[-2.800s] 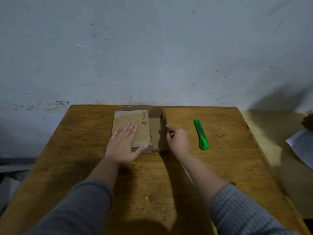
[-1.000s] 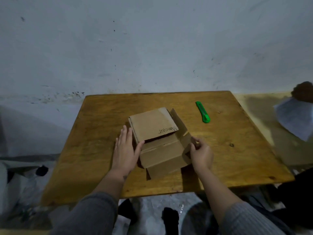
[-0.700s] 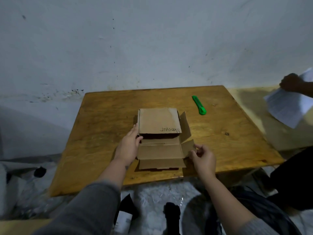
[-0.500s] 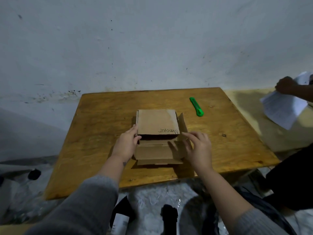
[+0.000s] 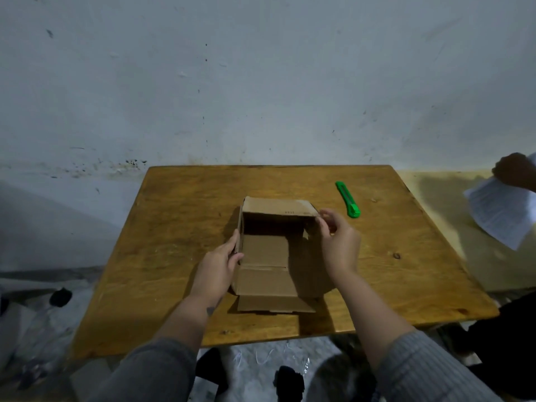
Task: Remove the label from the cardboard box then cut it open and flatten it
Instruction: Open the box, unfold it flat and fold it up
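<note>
A brown cardboard box (image 5: 265,250) lies opened out in the middle of the wooden table (image 5: 179,227), its far panel standing up and a flap lying flat toward me. My left hand (image 5: 222,265) grips the box's left wall. My right hand (image 5: 338,242) is at the right wall, fingers pinching near its upper far corner. No label is visible on the box. A green utility knife (image 5: 348,203) lies on the table to the right of the box, apart from both hands.
A grey wall (image 5: 261,82) stands right behind the table. At the right edge of view another person's hand (image 5: 513,169) holds a sheet of paper (image 5: 499,213) over a pale surface. Dark objects lie on the floor below the table's near edge.
The lid panel with writing, lying flat half a second ago, now stands up. My right hand moved from the box's top to its right wall. The knife stayed put.
</note>
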Demonstrator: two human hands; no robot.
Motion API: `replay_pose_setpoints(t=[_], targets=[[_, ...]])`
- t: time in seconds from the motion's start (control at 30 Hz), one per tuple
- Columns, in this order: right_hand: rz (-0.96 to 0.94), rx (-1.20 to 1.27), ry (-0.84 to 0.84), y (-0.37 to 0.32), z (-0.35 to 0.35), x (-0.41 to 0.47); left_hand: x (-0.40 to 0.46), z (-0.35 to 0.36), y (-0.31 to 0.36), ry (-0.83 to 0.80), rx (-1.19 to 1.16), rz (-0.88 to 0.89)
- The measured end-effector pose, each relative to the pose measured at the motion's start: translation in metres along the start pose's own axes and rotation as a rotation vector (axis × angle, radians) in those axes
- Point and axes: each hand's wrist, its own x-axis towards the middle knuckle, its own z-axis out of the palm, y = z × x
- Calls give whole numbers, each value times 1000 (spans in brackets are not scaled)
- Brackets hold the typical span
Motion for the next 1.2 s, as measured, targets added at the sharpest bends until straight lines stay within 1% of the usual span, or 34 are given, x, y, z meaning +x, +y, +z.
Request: replay_pose_setpoints(t=[0.1,0.17,0.23,0.4,0.53,0.57,0.67,0.7,0.73,0.87,0.9,1.0,1.13,1.2], targets=[[84,161,41,-14,12,27,0,-2,-3,15,-2,33],[109,186,9,-16,25,43,1,-4,-7,16,-5,36],[126,146,-31,-14,43,59,5,-5,-14,-1,-15,15],[99,68,-25,-5,70,79,-1,-8,-20,-41,-44,-83],[35,27,-80,0,89,103,-6,-3,-31,32,160,-1],[19,29,-69,0,93,110,-4,-4,-31,16,208,-3],[-15,17,-11,1,99,134,6,-4,-29,-69,296,-102],[-12,6,-10,2,100,141,8,-4,-31,-93,340,-109],[-9,-15,-28,4,103,148,9,-3,-34,-107,366,-99],[4,-142,-233,11,112,161,5,1,-45,-93,388,-63],[-5,-198,-253,15,113,161,5,2,-48,-76,398,-62],[-32,-336,-226,22,114,160,7,1,-45,-44,415,-72],[-4,-314,-213,26,109,162,4,0,-44,-62,449,-78],[-38,-352,-211,27,104,157,2,1,-45,-75,452,-62]])
